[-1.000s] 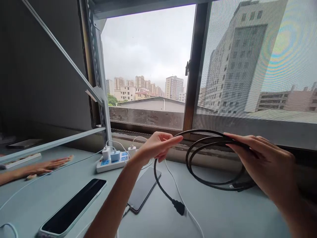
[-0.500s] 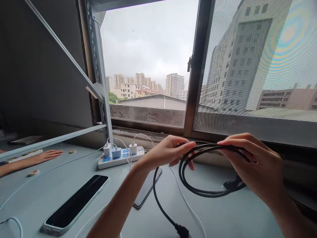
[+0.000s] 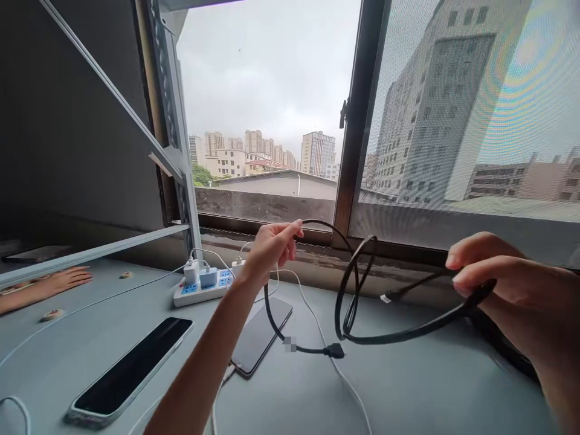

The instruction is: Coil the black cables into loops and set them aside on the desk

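A black cable [image 3: 403,335] hangs in loose loops between my two hands above the table. My left hand [image 3: 278,244] pinches it near one end, and a black plug [image 3: 335,351] dangles below on that side. On the right, my right hand [image 3: 493,272] has its fingers closed round another part of the cable. The other connector [image 3: 390,296], with a pale tip, sticks out leftward from near that hand. Beneath my left hand a dark phone [image 3: 260,338] lies on the table, with a white cable at its lower end.
A second phone [image 3: 133,368] lies at the left of the table [image 3: 408,393]. Behind stands a white power strip [image 3: 202,293] with chargers and white cables. Another person's hand [image 3: 70,279] rests at the far left. A metal frame [image 3: 193,211] rises before the window.
My hands have moved apart, the left one left and up, the right one rightward. The neat cable coil has opened into loose, stretched loops. The other person's hand appears farther left.
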### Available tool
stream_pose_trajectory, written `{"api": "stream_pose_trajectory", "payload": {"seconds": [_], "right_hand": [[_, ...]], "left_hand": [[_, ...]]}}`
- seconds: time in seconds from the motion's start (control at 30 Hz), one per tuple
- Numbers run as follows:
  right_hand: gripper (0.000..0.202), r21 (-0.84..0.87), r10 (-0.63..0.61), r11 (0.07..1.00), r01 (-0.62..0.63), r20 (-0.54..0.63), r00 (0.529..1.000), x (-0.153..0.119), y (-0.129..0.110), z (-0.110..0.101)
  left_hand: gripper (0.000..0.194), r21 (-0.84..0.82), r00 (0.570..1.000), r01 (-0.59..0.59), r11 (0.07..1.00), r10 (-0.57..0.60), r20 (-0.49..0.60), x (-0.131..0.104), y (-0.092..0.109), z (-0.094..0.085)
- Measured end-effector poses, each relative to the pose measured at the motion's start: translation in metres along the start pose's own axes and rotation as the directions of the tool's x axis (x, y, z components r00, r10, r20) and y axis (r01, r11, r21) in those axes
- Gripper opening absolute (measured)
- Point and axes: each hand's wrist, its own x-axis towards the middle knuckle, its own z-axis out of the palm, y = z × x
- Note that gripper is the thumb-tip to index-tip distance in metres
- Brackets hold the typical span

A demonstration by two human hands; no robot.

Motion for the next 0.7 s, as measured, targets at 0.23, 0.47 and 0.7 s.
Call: {"api": "stream_pose_trajectory", "payload": {"seconds": [0.23,0.47,0.7], "right_hand": [[0.007,-0.173,0.26,0.897,-0.407,-0.54,0.801,-0.004,0.053,-0.057],[0.005,-0.214,0.383,0.777,-0.592,-0.586,0.714,-0.008,0.074,-0.071],[0.032,-0.24,0.59,0.766,-0.597,-0.105,0.8,-0.01,0.046,-0.054]], "left_hand": [[0.02,-0.064,0.881,-0.102,0.993,0.06,-0.469,0.018,-0.002,-0.05],[0.016,-0.114,0.841,-0.202,0.973,0.112,-0.529,0.012,0.012,-0.057],[0.017,-0.147,0.898,-0.206,0.968,0.127,-0.42,0.001,0.02,-0.041]]}}
